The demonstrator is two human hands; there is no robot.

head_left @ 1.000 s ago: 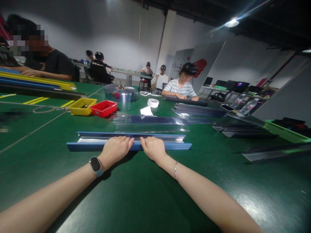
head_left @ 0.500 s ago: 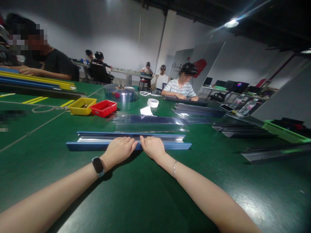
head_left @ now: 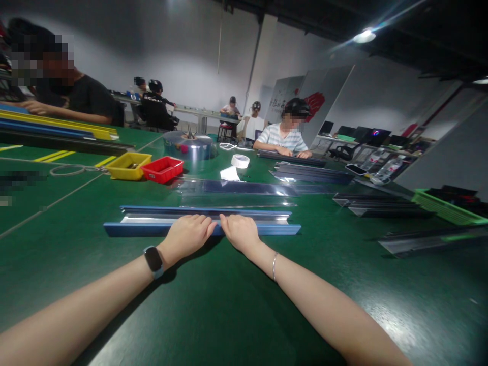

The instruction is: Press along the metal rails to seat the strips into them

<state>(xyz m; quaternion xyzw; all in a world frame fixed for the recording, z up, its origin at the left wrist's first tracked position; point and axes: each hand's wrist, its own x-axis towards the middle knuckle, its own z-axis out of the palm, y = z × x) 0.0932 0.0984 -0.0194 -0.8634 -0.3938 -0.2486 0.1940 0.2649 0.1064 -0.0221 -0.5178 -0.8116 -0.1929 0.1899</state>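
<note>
A blue channel-shaped profile (head_left: 133,230) with a pale shiny inside lies crosswise on the green table (head_left: 229,315). Near its middle, my left hand (head_left: 189,234) is closed over the near wall, a watch on that wrist. Just to the right, my right hand (head_left: 241,231) grips the same wall, thumbs almost meeting; a thin bracelet circles that wrist. The fingertips of both hands are hidden inside the channel. Right behind the profile lies a clear plastic strip (head_left: 247,189).
Beyond are a yellow bin (head_left: 129,166), a red bin (head_left: 163,169), a film roll (head_left: 188,146) and a tape roll (head_left: 240,161). Dark profiles (head_left: 385,204) and a green basket (head_left: 446,206) sit at right. Yellow and blue profiles (head_left: 57,124) lie at left. A co-worker (head_left: 284,134) sits across.
</note>
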